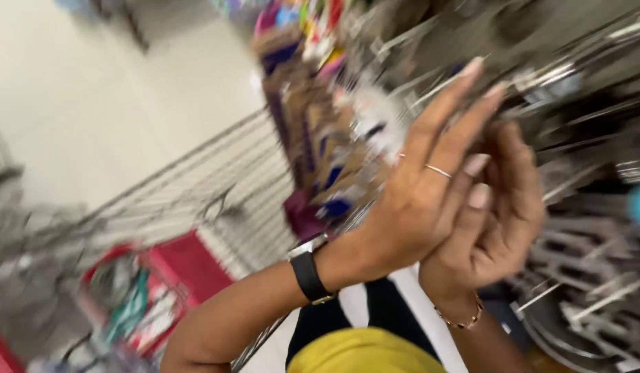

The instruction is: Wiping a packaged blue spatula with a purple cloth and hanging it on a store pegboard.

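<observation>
The frame is strongly motion-blurred. At the lower left, a red shopping cart [137, 297] stands on the pale floor [71, 103], its wire basket holding blurred goods. To its right runs a wire grid panel [223, 186], and beyond it a display of colourful packaged goods [320, 131] hangs at the panel's upper edge.

The left hand [420, 186] is raised at centre, fingers [441, 114] extended and released – nothing is grasped. It carries a thin ring and, at the wrist, a black-strapped watch [307, 271]. The right hand [496, 221] lies just behind and in contact with it, fingers loosely curled; whether anything sits inside them cannot be told. A beaded bracelet [461, 319] circles its wrist.

Bare metal display hooks [582, 207] project just beyond the fingertips – near, not touching.
</observation>
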